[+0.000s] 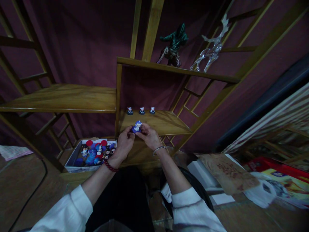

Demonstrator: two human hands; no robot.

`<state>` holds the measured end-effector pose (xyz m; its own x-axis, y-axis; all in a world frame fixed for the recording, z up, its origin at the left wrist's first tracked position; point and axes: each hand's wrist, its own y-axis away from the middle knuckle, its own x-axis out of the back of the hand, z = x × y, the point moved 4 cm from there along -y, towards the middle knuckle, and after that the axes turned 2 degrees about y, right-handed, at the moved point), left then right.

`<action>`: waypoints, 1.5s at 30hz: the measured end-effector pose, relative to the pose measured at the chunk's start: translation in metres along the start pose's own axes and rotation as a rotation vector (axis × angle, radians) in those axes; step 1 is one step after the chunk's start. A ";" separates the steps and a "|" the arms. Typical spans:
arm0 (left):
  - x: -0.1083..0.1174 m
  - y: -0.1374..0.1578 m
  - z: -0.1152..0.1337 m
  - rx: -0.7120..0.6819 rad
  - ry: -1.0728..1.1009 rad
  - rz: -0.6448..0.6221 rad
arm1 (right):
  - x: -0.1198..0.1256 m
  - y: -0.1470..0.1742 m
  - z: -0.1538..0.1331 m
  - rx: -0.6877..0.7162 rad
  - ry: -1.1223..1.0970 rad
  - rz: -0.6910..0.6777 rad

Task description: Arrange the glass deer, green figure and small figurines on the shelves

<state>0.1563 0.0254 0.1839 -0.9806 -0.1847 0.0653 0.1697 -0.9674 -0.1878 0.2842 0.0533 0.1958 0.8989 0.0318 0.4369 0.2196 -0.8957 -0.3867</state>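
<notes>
A small figurine (137,126) with blue-purple hair and a dark blue round base is held upright between my two hands, in front of the middle shelf (159,124). The fingers of my left hand (126,141) pinch the left side of its base. From the other side, my right hand (150,137) grips it with thumb and fingers. Just behind, three small figurines stand in a row on that shelf: a left one (130,111), a middle one (142,111) and a right one (152,110), each on a dark base.
Low on the left, a box (72,168) holds several jumbled figurines. A green-hooded statue (175,45) and a clear deer ornament (211,51) stand on the upper shelf (149,65). Cardboard (224,170) and a white plastic bag (260,193) lie on the right.
</notes>
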 end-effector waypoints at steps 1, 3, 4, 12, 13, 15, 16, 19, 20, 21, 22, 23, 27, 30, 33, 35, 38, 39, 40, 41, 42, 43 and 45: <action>-0.001 -0.002 0.001 -0.011 -0.022 -0.008 | 0.000 -0.004 0.002 0.002 0.014 0.005; -0.003 -0.006 0.001 -0.049 -0.057 -0.034 | -0.001 -0.011 0.007 0.001 0.041 0.015; -0.004 -0.008 0.001 -0.073 -0.078 -0.042 | -0.001 -0.014 0.009 -0.003 0.054 0.019; -0.007 -0.020 0.005 -0.155 -0.242 -0.032 | -0.003 -0.034 0.014 -0.020 0.097 0.030; -0.007 -0.022 0.006 -0.167 -0.253 -0.031 | -0.004 -0.037 0.015 -0.018 0.099 0.029; -0.007 -0.023 0.008 -0.194 -0.283 -0.027 | -0.005 -0.043 0.018 -0.017 0.096 0.020; -0.007 -0.024 0.009 -0.212 -0.309 -0.023 | -0.006 -0.046 0.020 -0.020 0.090 0.015; -0.008 -0.026 0.012 -0.265 -0.442 -0.004 | -0.007 -0.057 0.027 -0.046 0.091 0.021; -0.008 -0.026 0.012 -0.280 -0.496 0.002 | -0.007 -0.061 0.029 -0.061 0.097 0.026; -0.009 -0.027 0.012 -0.295 -0.548 0.002 | -0.008 -0.064 0.032 -0.075 0.102 0.029; -0.009 -0.027 0.012 -0.310 -0.595 -0.003 | -0.009 -0.067 0.034 -0.088 0.103 0.029; -0.010 -0.028 0.012 -0.324 -0.636 -0.011 | -0.009 -0.071 0.036 -0.099 0.100 0.023; -0.012 -0.032 0.011 -0.340 -0.757 -0.048 | -0.013 -0.082 0.042 -0.135 0.088 -0.006; -0.013 -0.038 0.011 -0.308 -0.824 -0.070 | -0.014 -0.087 0.041 -0.143 0.107 -0.016; -0.014 -0.046 0.012 -0.295 -0.862 -0.097 | -0.013 -0.092 0.042 -0.158 0.148 -0.003; -0.016 -0.050 0.012 -0.287 -0.873 -0.111 | -0.013 -0.095 0.044 -0.167 0.152 0.002; -0.018 -0.056 0.011 -0.264 -0.888 -0.130 | -0.014 -0.100 0.048 -0.162 0.147 -0.002; -0.018 -0.057 0.010 -0.257 -0.896 -0.131 | -0.015 -0.101 0.048 -0.157 0.146 -0.002; -0.018 -0.059 0.009 -0.251 -0.903 -0.127 | -0.015 -0.102 0.049 -0.153 0.145 -0.002; -0.019 -0.060 0.008 -0.248 -0.908 -0.121 | -0.015 -0.103 0.049 -0.150 0.145 -0.002; -0.019 -0.060 0.007 -0.246 -0.910 -0.113 | -0.015 -0.104 0.048 -0.144 0.148 -0.002; -0.019 -0.061 0.005 -0.244 -0.908 -0.107 | -0.015 -0.104 0.047 -0.135 0.154 -0.003; -0.020 -0.063 0.003 -0.249 -0.895 -0.101 | -0.015 -0.105 0.046 -0.118 0.169 -0.010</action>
<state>0.1657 0.0893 0.1975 -0.5315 -0.2666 0.8040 -0.0392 -0.9404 -0.3377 0.2654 0.1670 0.1927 0.8187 -0.0252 0.5737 0.1730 -0.9418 -0.2882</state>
